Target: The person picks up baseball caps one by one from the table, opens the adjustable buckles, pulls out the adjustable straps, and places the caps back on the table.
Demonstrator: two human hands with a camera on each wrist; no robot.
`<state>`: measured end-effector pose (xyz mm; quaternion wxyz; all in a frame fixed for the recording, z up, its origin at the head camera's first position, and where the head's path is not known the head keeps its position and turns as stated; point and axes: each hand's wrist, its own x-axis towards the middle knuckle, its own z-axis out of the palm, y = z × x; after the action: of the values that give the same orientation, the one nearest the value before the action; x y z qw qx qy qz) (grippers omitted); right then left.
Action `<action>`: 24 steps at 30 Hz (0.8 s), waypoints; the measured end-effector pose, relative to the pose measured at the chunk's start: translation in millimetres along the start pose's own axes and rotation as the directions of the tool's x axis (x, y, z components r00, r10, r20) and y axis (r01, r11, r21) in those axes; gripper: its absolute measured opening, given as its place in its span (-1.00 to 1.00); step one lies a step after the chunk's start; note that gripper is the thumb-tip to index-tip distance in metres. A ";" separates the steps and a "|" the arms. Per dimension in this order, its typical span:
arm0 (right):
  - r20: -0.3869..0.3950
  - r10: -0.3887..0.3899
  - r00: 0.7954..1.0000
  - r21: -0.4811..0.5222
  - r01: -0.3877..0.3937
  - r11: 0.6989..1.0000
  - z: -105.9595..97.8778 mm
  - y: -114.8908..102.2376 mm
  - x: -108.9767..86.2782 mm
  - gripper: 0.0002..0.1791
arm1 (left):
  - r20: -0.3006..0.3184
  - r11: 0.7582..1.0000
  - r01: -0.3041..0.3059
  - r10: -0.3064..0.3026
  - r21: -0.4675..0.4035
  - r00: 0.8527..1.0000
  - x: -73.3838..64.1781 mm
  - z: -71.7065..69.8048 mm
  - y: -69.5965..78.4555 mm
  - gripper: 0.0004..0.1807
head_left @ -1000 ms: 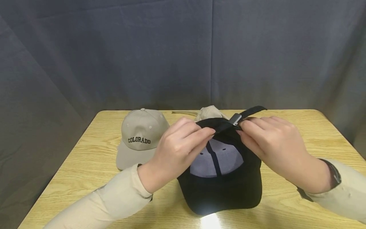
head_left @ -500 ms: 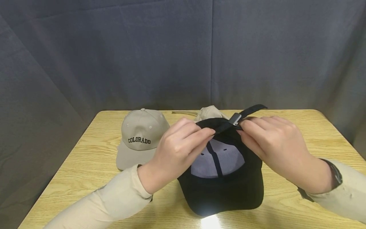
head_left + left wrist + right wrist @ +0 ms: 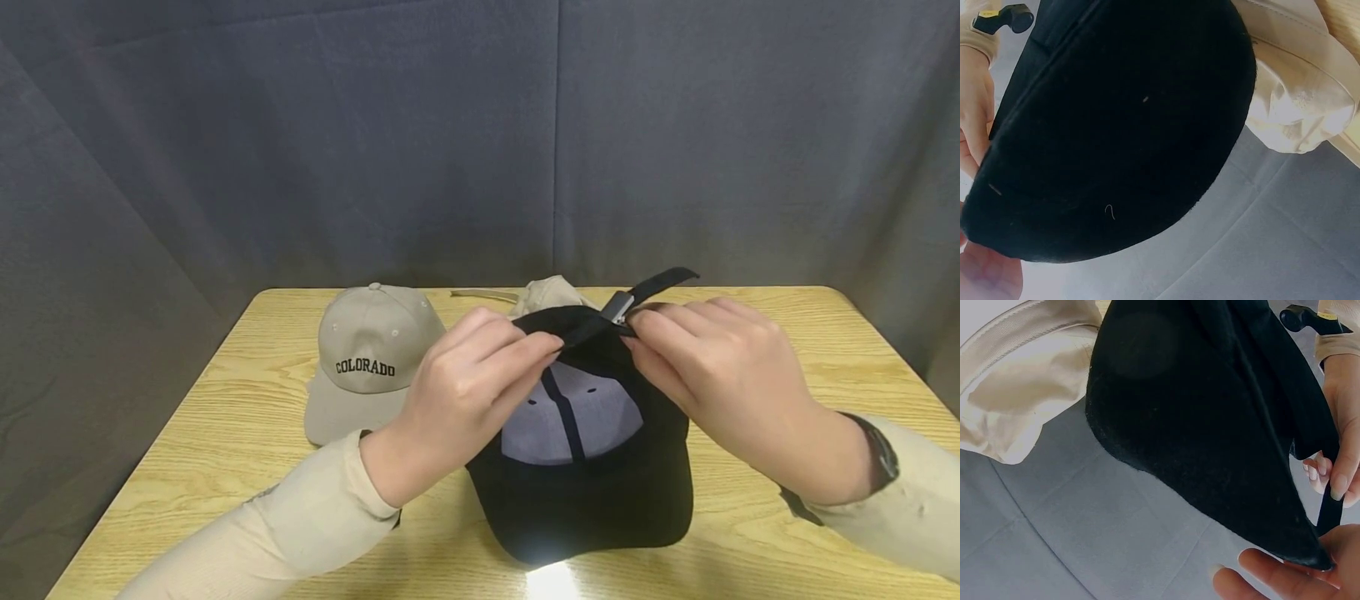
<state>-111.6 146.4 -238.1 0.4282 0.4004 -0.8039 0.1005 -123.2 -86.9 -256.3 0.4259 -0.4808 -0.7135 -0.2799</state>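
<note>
A black baseball cap [image 3: 600, 504] hangs between my hands, its grey lining facing me and its brim toward me. My left hand [image 3: 465, 387] pinches the black back strap [image 3: 588, 331] near its left side. At the strap's other side, my right hand [image 3: 723, 367] pinches the band just beside a metal buckle [image 3: 618, 306]. The strap's free tail [image 3: 663, 284] sticks out of the buckle to the upper right. In the left wrist view the cap's dark crown [image 3: 1135, 125] covers most of the strap. The right wrist view shows my left fingertips [image 3: 1340, 484] on the strap.
A beige cap [image 3: 375, 333] lettered COLORADO sits on the wooden table [image 3: 225, 417] to the left. Behind the black cap lies another beige cap [image 3: 553, 293], partly hidden, its strap [image 3: 480, 294] trailing left. A dark grey curtain [image 3: 480, 142] hangs beyond the table.
The strap's free tail has risen a little and the buckle has tilted up slightly. The black cap has shifted very slightly right; both hands keep their hold.
</note>
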 end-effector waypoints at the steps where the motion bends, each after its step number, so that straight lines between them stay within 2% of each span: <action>1: -0.004 0.000 1.000 0.000 0.000 1.000 0.0 0.0 0.1 -0.56 | -0.003 1.000 -0.001 0.001 0.000 1.000 0.0 0.2 -0.1 -0.89; 9: -0.031 -0.002 1.000 -0.009 0.002 1.000 0.5 0.4 1.4 -0.58 | -0.026 1.000 -0.010 0.010 -0.009 1.000 -0.5 1.6 -2.0 -0.88; 24: -0.019 0.012 1.000 -0.023 -0.013 1.000 -1.3 1.4 2.7 -0.57 | -0.051 1.000 0.010 -0.011 -0.020 0.999 -0.8 3.6 -4.5 -0.87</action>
<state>-112.7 146.5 -234.9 0.4398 0.3894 -0.8034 0.0974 -128.4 -86.1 -258.7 0.4376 -0.4739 -0.7022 -0.3015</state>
